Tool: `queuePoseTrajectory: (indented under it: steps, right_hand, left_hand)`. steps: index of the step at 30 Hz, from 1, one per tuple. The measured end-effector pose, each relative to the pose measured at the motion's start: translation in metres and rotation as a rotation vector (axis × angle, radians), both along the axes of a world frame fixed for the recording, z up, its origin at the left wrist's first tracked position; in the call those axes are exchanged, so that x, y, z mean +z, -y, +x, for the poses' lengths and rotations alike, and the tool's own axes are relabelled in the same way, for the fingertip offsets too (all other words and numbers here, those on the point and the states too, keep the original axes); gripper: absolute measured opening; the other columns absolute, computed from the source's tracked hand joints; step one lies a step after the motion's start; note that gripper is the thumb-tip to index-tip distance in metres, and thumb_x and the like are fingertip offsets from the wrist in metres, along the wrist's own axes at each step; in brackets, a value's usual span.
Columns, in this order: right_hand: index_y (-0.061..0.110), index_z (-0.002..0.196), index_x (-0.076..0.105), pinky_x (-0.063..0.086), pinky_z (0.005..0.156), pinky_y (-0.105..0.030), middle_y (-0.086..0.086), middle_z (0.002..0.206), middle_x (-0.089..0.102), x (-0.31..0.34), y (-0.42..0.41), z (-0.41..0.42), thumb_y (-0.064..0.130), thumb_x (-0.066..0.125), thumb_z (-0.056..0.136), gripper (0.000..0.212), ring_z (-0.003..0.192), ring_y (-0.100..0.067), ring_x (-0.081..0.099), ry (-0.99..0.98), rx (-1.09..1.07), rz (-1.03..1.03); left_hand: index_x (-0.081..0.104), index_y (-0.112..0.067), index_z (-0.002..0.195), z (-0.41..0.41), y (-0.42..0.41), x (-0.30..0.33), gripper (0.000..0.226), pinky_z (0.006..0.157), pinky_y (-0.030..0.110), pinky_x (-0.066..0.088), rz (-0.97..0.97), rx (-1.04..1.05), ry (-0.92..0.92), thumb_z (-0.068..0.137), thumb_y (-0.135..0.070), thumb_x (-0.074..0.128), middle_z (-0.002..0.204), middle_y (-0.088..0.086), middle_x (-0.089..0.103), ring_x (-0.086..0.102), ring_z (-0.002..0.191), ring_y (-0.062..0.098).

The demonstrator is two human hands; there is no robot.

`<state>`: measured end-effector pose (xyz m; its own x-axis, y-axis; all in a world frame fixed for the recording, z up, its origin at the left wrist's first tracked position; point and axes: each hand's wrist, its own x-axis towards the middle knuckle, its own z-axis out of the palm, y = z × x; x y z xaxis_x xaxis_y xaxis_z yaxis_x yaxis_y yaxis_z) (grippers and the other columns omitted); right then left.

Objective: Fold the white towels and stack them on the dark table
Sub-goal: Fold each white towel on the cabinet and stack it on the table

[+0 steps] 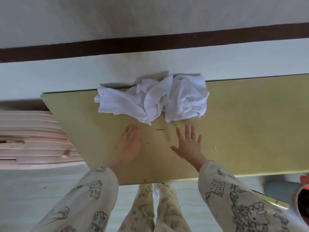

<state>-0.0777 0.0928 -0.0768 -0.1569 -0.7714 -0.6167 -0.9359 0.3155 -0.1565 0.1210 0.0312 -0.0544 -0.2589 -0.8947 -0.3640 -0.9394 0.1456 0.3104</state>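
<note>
Two open hands hover flat over the desk [250, 114]: left hand [131, 144] and right hand [188, 144], both empty, near the crumpled white towels [150, 97].

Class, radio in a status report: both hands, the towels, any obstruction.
Left hand open, right hand open, both empty. Crumpled white cloth towels unfolded at far edge of yellowish flat table. Nothing between hands and towels.

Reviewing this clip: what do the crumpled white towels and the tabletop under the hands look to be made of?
The white towels look like soft woven cotton or terry: matte, limp, with deep creases and rumpled folds. The tabletop looks like smooth laminate or painted board, olive-yellow with a faint sheen, thin scratches and a darker thin edge; whether wood lies beneath cannot be told. Both hands, left hand and right hand, hold nothing.
</note>
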Motion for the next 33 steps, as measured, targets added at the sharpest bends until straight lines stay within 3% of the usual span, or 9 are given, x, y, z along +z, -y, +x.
queuePoseTrajectory:
  steps: [4,9,12,15,18,21,24,27,33]
  right_hand:
    - [0.032,0.147,-0.008,0.004,0.115,-0.052,-0.011,0.155,-0.018,-0.013,-0.006,-0.005,0.057,0.045,0.088,0.083,0.143,-0.030,-0.016,-0.028,0.019,-0.017]
    - [0.032,0.147,-0.008,0.004,0.115,-0.054,-0.011,0.154,-0.022,-0.013,0.001,-0.009,0.053,0.048,0.088,0.083,0.141,-0.031,-0.020,0.011,0.016,0.028]
    - [0.032,0.147,-0.007,0.004,0.114,-0.055,-0.011,0.154,-0.021,-0.013,0.001,-0.008,0.051,0.048,0.089,0.082,0.142,-0.031,-0.020,-0.003,0.010,0.029]
    - [0.031,0.148,-0.003,0.006,0.114,-0.055,-0.012,0.155,-0.017,-0.010,0.003,-0.005,0.049,0.047,0.090,0.078,0.142,-0.033,-0.016,-0.004,-0.032,0.035]
    - [0.025,0.146,0.021,0.023,0.112,-0.048,-0.011,0.155,0.012,0.011,0.022,0.004,0.047,0.049,0.090,0.067,0.143,-0.030,0.014,0.189,-0.181,-0.049]
    - [0.023,0.137,0.040,0.042,0.096,-0.031,0.003,0.131,0.053,0.052,0.051,0.024,0.045,0.061,0.084,0.060,0.116,-0.014,0.052,0.477,-0.320,-0.282]
    - [0.024,0.118,0.058,0.045,0.084,-0.023,0.008,0.104,0.066,0.091,0.072,0.043,0.037,0.067,0.082,0.039,0.095,-0.006,0.060,0.575,-0.397,-0.448]
    - [0.015,0.096,0.069,0.046,0.076,-0.021,0.001,0.090,0.071,0.117,0.081,0.047,0.025,0.062,0.087,0.015,0.084,-0.012,0.065,0.535,-0.445,-0.604]
    - [0.008,0.093,0.071,0.045,0.077,-0.017,-0.002,0.088,0.071,0.166,0.076,0.033,0.024,0.059,0.090,0.020,0.083,-0.012,0.062,0.500,-0.415,-0.660]
  left_hand:
    - [0.032,-0.014,0.140,-0.014,0.037,-0.020,0.056,0.107,0.037,0.025,-0.024,-0.128,0.032,0.087,0.004,0.038,0.150,0.006,0.022,0.014,0.141,0.024]
    - [0.053,-0.008,0.116,-0.019,0.056,-0.040,0.038,0.092,0.037,0.035,-0.103,-0.162,0.038,0.080,0.004,0.047,0.125,0.009,0.046,0.038,0.118,0.028]
    - [0.060,-0.012,0.106,-0.021,0.066,-0.042,0.022,0.093,0.035,0.030,-0.149,-0.187,0.043,0.086,-0.009,0.051,0.112,0.006,0.056,0.045,0.110,0.025]
    - [0.064,-0.012,0.105,-0.021,0.072,-0.028,0.022,0.090,0.033,0.028,-0.160,-0.181,-0.040,0.093,-0.016,0.046,0.104,0.004,0.063,0.054,0.100,0.023]
    - [0.066,-0.009,0.104,-0.020,0.075,0.005,0.022,0.082,0.034,0.042,-0.132,-0.131,-0.244,0.093,-0.017,0.049,0.094,0.009,0.064,0.060,0.087,0.025]
    - [0.069,-0.011,0.102,-0.020,0.075,0.043,0.019,0.077,0.031,0.048,-0.096,-0.145,-0.415,0.090,-0.017,0.056,0.090,0.009,0.064,0.060,0.081,0.019]
    - [0.071,-0.016,0.102,-0.019,0.080,0.073,0.019,0.065,0.011,0.038,-0.125,-0.209,-0.450,0.088,-0.021,0.060,0.078,0.002,0.060,0.050,0.063,0.005]
    - [0.072,-0.017,0.099,-0.019,0.086,0.096,0.017,0.063,0.001,0.034,-0.147,-0.184,-0.495,0.087,-0.022,0.061,0.075,-0.004,0.059,0.047,0.058,-0.003]
    - [0.068,-0.007,0.100,-0.009,0.082,0.114,0.018,0.069,-0.002,0.029,-0.163,-0.121,-0.447,0.088,-0.009,0.054,0.094,0.006,0.066,0.051,0.077,0.009]
